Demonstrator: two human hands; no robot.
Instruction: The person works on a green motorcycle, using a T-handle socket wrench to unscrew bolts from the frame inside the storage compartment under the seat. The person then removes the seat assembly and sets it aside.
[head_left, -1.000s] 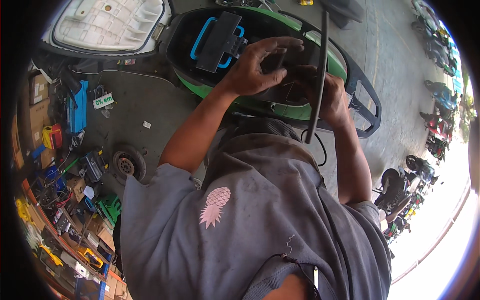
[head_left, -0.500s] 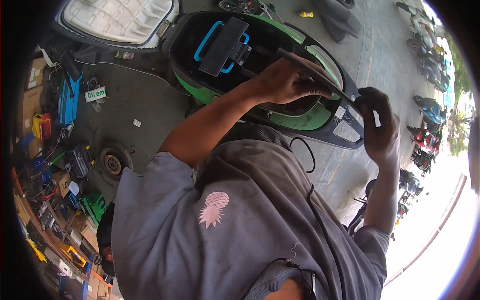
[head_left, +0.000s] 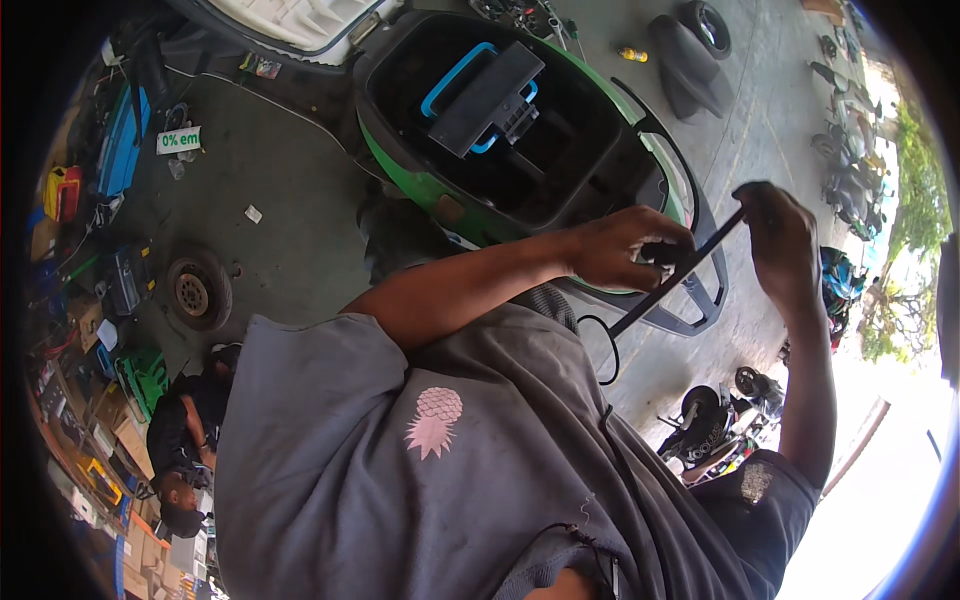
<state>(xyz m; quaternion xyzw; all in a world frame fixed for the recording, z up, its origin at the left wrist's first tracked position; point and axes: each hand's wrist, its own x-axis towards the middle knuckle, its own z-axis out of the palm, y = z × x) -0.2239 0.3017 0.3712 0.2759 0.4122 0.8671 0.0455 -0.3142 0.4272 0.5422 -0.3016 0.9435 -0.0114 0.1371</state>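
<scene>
A long, thin dark piece, seen nearly edge-on, runs diagonally in front of me. My right hand is closed on its upper end, and my left hand has curled fingers on it lower down. Beyond my hands is a green scooter body with its black under-seat compartment uncovered. In that compartment lies a black object with blue handles. The raised seat, pale underneath, is cut off at the top edge.
A co-worker in dark clothing bends among tools and boxes at lower left. A loose wheel lies on the left floor. Tyres, a dark moulded part and a yellow bottle lie farther off. Scooters line the right side.
Both hands and the dark piece have shifted right and turned from upright to diagonal. The view has swung, bringing the co-worker further into sight at lower left.
</scene>
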